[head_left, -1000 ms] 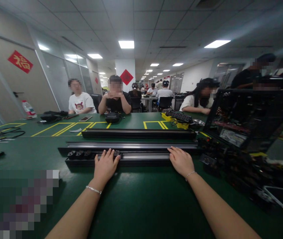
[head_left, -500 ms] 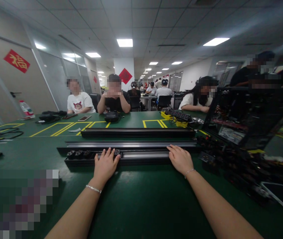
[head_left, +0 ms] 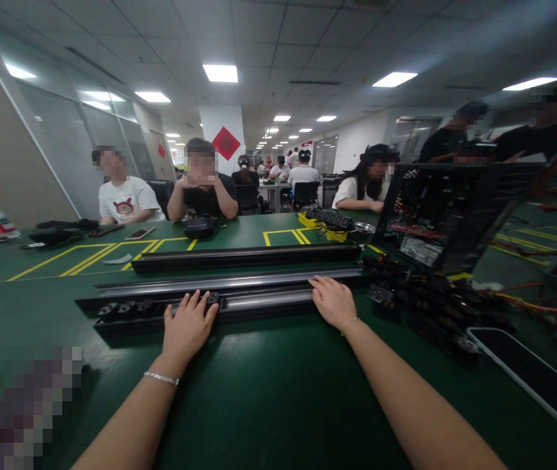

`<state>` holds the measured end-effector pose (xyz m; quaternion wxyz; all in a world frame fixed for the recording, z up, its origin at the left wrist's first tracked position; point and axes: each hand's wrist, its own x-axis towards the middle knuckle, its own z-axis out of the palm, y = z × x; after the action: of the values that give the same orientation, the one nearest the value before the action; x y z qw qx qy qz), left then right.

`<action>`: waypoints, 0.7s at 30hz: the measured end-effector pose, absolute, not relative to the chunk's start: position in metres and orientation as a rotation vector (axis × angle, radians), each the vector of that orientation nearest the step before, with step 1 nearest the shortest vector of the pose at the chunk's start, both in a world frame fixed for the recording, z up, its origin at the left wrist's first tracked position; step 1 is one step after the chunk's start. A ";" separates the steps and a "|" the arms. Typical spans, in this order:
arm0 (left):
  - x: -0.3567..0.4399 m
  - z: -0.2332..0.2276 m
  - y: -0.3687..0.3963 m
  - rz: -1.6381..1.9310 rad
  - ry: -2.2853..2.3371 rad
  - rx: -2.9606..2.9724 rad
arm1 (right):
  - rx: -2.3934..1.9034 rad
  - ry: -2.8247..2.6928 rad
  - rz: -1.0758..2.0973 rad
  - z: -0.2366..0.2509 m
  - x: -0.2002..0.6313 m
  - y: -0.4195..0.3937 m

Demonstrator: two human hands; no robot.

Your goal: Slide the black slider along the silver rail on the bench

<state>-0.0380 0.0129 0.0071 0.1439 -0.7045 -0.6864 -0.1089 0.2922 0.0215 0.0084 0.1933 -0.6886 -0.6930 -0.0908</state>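
A long black metal channel [head_left: 269, 301] lies crosswise in front of me, with several round-faced black socket modules [head_left: 126, 307] in its left part and bare shiny metal to the right. My left hand [head_left: 188, 329] rests palm down over the modules, fingers spread, hiding some of them. At the channel's right end, my right hand [head_left: 334, 303] lies with its fingers stretched over the top; its thumb is hard to make out. Just behind is a second channel [head_left: 259, 281] with a bare metal inside. Farther back lies a third black rail [head_left: 244, 258].
An open computer case [head_left: 425, 215] stands at the right, near a heap of black parts and cables [head_left: 420, 307]. A phone [head_left: 527, 372] lies at front right. Power strips [head_left: 332, 219] rest on yellow holders. People sit across the green table [head_left: 278, 391].
The view has turned a little to the right, so everything appears shifted left. Both hands stay in the same places on the channel.
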 end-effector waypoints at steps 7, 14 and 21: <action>-0.036 0.004 0.014 -0.329 -1.965 -2.023 | -1.940 -1.950 -0.228 0.009 0.293 0.022; -0.027 0.006 0.010 -0.377 -1.946 -2.039 | -1.932 -1.965 -0.249 0.007 0.296 0.024; -0.012 0.009 0.005 -0.359 -1.930 -2.093 | -1.942 -1.964 -0.261 0.007 0.296 0.024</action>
<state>-0.0124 0.0046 0.0091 0.1355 -0.7227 -0.6663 -0.1239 0.2960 0.0245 0.0068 0.1825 -0.6881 -0.6961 -0.0924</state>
